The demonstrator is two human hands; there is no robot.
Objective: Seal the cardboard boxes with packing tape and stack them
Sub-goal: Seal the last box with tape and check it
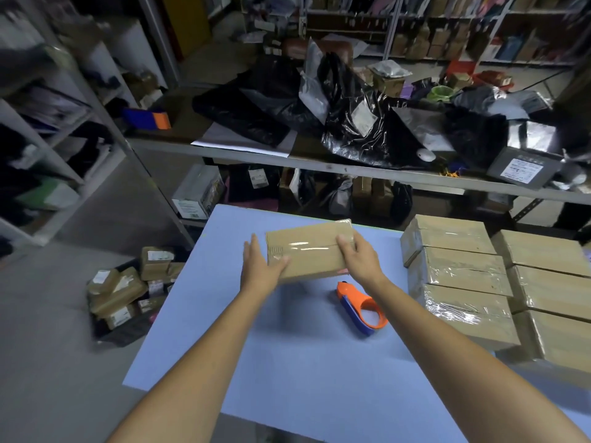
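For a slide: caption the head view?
Left hand and right hand hold a taped box over the table, tape dispenser nearby, sealed boxes stacked at right.

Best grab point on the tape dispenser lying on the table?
Probably the orange loop of the tape dispenser, approached from the near side: the loop end lies toward the person, open and unobstructed, and the nose points away, toward the cardboard box.

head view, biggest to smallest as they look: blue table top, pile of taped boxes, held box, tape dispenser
1. blue table top
2. pile of taped boxes, cut off at the frame edge
3. held box
4. tape dispenser, nearer the camera than the held box yet plainly smaller
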